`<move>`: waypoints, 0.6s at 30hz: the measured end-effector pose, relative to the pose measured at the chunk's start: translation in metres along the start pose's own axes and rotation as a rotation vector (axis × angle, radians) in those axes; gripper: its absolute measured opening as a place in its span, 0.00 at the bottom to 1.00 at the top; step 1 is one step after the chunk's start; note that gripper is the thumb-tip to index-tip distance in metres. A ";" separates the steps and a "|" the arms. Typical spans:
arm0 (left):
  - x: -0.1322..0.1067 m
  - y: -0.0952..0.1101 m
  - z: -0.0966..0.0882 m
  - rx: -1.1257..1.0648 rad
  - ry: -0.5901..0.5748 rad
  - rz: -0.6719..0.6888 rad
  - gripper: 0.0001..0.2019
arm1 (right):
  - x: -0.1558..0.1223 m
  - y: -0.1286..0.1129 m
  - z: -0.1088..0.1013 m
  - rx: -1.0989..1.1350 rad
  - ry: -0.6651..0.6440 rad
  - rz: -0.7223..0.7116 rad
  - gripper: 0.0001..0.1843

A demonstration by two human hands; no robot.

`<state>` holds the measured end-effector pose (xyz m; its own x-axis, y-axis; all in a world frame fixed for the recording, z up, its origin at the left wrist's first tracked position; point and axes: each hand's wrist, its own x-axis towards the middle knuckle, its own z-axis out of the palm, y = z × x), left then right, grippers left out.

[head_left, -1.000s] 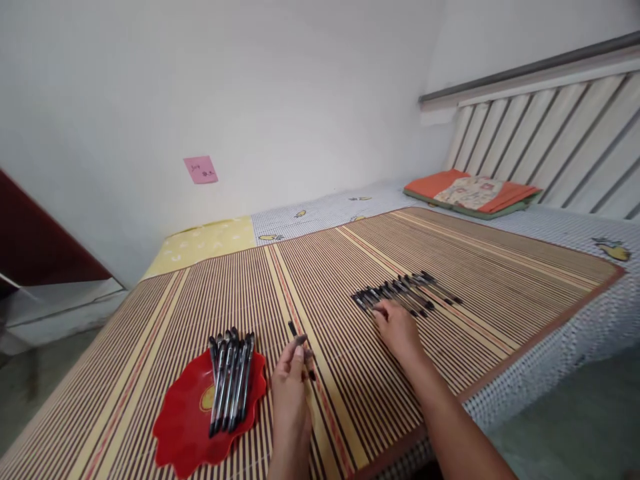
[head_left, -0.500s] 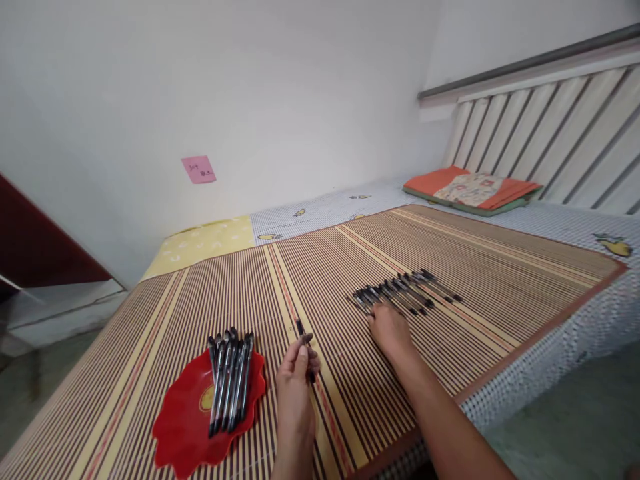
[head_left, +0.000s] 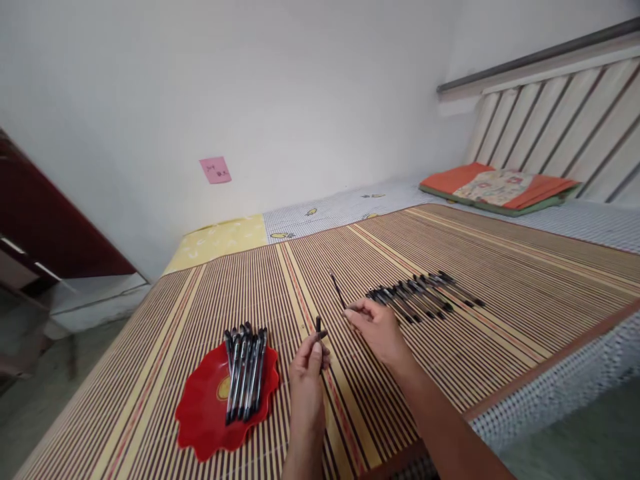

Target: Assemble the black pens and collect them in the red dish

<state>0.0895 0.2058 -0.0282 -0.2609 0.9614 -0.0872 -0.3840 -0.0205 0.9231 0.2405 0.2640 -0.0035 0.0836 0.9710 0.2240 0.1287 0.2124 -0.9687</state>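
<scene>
My left hand [head_left: 309,363] is closed around a black pen [head_left: 319,325]. Only its dark upper end sticks out above the fingers; the rest is hidden. To the right, my right hand [head_left: 373,327] pinches a slim dark pen [head_left: 337,288] at its lower end, its pale tip pointing up and away. Just beyond that hand, several black pens [head_left: 420,297] lie side by side in a slanting row. Left of my left hand is a red scalloped plate [head_left: 200,407], with several clear-barrelled pens [head_left: 245,373] bunched on its right half.
A striped bamboo mat [head_left: 165,347] covers the bed under everything. Behind it show a patterned sheet [head_left: 330,213] and a yellow cloth [head_left: 225,240]. A folded orange cloth [head_left: 455,179] lies by the slatted headboard [head_left: 560,120]. A pink note [head_left: 216,170] is on the wall.
My right hand has moved left from the row of pens and now holds one up off the mat. The left hand keeps its pen, tilted more upright. The view has shifted slightly.
</scene>
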 end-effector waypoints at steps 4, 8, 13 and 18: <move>-0.003 0.003 0.003 0.047 -0.003 0.016 0.19 | -0.006 -0.032 0.011 0.200 -0.009 -0.026 0.15; -0.006 0.003 0.006 0.085 -0.033 0.027 0.19 | -0.009 -0.045 0.012 0.226 -0.031 -0.054 0.14; -0.009 0.004 0.009 0.080 -0.074 0.022 0.18 | -0.010 -0.044 0.011 0.184 -0.018 -0.116 0.12; -0.012 0.004 0.010 0.074 -0.104 0.011 0.18 | -0.011 -0.044 0.011 0.179 -0.049 -0.090 0.12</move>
<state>0.0999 0.1974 -0.0194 -0.1703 0.9845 -0.0412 -0.3143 -0.0147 0.9492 0.2233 0.2450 0.0353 0.0307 0.9504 0.3096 -0.0447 0.3107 -0.9494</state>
